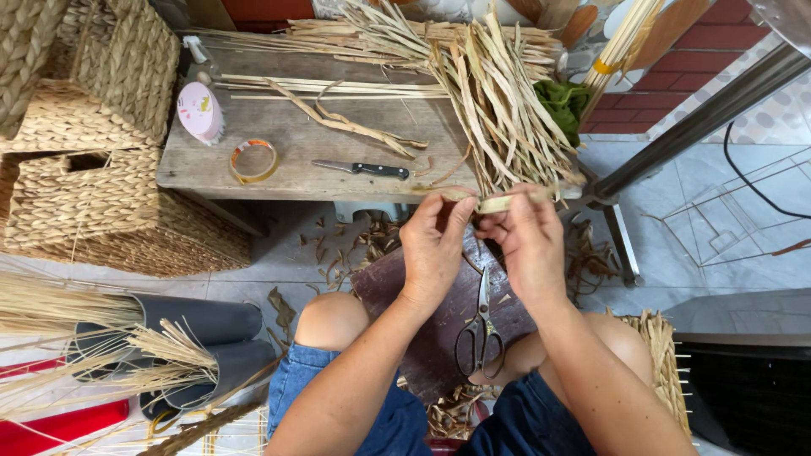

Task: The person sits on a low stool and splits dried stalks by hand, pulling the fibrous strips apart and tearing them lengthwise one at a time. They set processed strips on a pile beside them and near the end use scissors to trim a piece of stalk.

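- Two dark tubes (203, 325) lie on the floor at the lower left; pale straw (59, 308) sticks out of their mouths in stiff bundles.
- Woven baskets (93, 127), boxy and coarse-plaited, are stacked at the upper left, just beside the bench (203, 165).
- The left hand (432, 245) and right hand (528, 245) meet at the frame's centre, fingers pinched shut on a flat, pale dried strip (494, 203), held just at the bench's near edge.
- That strip sits at the lower end of a large leaf bundle (498, 101), long, dry and tan, fanned across the bench's right half.
- On the worn wooden bench: a black-handled knife (359, 168) near the near edge, a tape roll (253, 160) to its left, a pink round brush (201, 111) further left, and thin sticks (329, 86) lying lengthwise.
- Scissors (481, 325) rest on a dark board (439, 321) between the person's knees, below the hands.
- Brown leaf scraps (355, 241) litter the tiled floor under the bench.
- A metal bar (701, 118) slants across the upper right.
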